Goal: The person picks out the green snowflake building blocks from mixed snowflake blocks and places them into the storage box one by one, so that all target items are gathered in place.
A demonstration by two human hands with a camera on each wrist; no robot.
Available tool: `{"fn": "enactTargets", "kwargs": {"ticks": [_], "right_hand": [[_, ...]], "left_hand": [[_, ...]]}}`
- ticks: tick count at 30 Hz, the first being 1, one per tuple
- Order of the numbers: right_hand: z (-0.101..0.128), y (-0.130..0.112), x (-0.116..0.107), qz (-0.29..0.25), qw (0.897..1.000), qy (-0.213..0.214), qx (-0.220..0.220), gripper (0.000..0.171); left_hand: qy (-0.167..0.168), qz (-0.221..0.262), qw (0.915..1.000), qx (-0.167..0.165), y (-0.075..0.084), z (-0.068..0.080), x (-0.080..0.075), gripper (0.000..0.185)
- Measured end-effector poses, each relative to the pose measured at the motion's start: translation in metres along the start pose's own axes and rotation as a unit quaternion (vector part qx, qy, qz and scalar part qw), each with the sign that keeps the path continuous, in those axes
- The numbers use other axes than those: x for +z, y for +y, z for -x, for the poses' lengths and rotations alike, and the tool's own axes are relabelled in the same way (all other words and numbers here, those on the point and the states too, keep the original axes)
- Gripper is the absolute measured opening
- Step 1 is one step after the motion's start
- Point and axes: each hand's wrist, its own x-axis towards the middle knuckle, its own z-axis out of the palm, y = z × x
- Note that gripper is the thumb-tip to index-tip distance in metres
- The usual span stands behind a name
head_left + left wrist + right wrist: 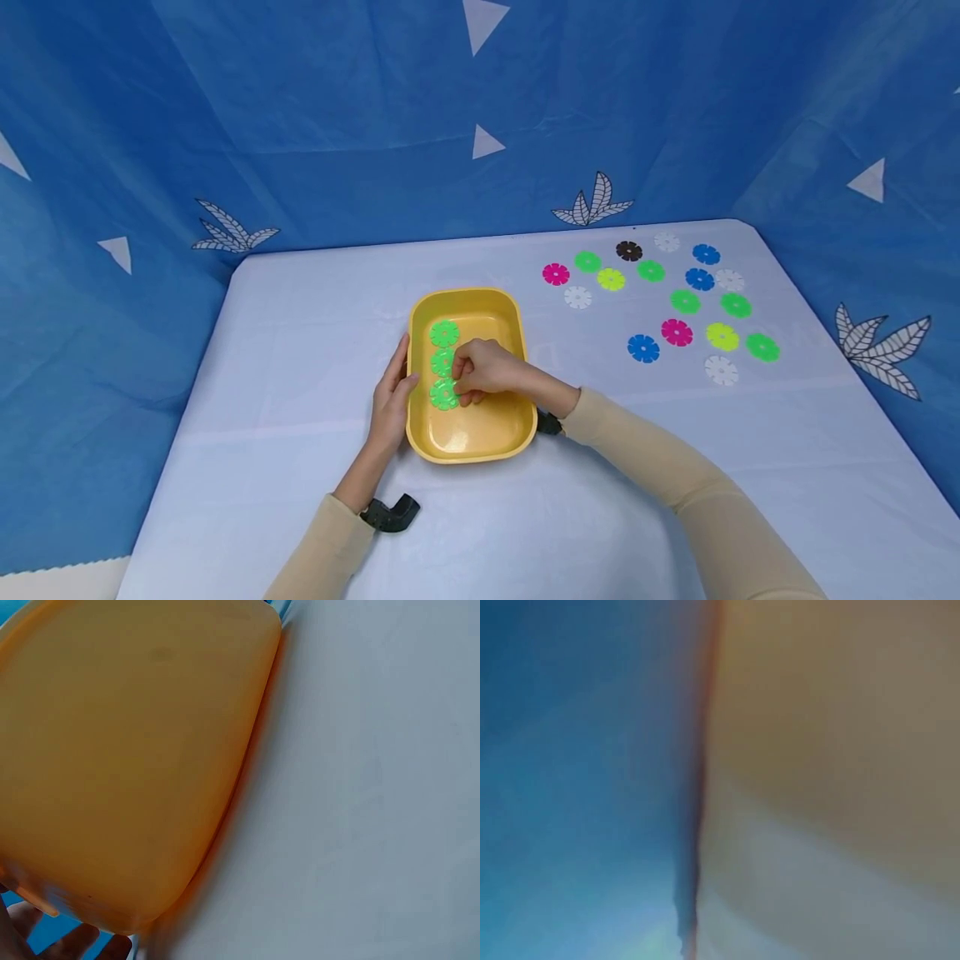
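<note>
A yellow plastic tray (471, 442) stands on the white table. Inside it, along the left side, lie three green notched plastic discs (445, 334) in a column. My left hand (390, 408) holds the tray's left wall, thumb at the rim and fingers outside. In the left wrist view the tray's outer wall (135, 750) fills much of the picture, fingertips (71, 943) beside it. My right hand (487, 367) reaches over the right rim and pinches the nearest green disc (442, 395) at its right edge; the hand partly covers the middle disc. The right wrist view is blurred.
Several loose notched discs lie at the table's right: pink (677, 332), blue (643, 348), yellow (722, 337), white (722, 370), green (762, 347) and dark brown (629, 251). A blue patterned cloth (375, 125) hangs behind and beside the white table (300, 333).
</note>
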Motion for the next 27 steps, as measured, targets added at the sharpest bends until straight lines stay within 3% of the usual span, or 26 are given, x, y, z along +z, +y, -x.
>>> {"fn": "enactTargets", "kwargs": {"ticks": [5, 11, 15, 20, 23, 27], "right_hand": [[0.009, 0.000, -0.012, -0.028, 0.998, -0.003, -0.054, 0.009], [0.040, -0.001, -0.049, -0.027, 0.996, 0.048, -0.068, 0.022], [0.065, 0.019, -0.083, 0.005, 0.994, 0.104, -0.036, 0.027], [0.106, 0.066, -0.132, 0.019, 0.983, 0.178, 0.033, 0.033], [0.140, 0.098, -0.163, 0.023, 0.969, 0.235, 0.075, 0.043], [0.186, 0.137, -0.196, 0.034, 0.942, 0.310, 0.125, 0.053]], "left_hand": [[-0.001, 0.000, 1.0000, -0.007, -0.001, -0.001, 0.002, 0.060], [0.008, -0.014, 0.9997, -0.018, 0.000, 0.000, 0.002, 0.060], [0.011, -0.012, 0.9997, -0.019, 0.001, 0.001, 0.001, 0.060], [0.008, -0.009, 0.9997, -0.021, 0.000, 0.002, 0.001, 0.060], [0.005, -0.008, 0.9997, -0.021, 0.000, 0.002, 0.001, 0.059], [0.004, -0.010, 0.9998, -0.019, 0.000, 0.001, 0.002, 0.059]]}}
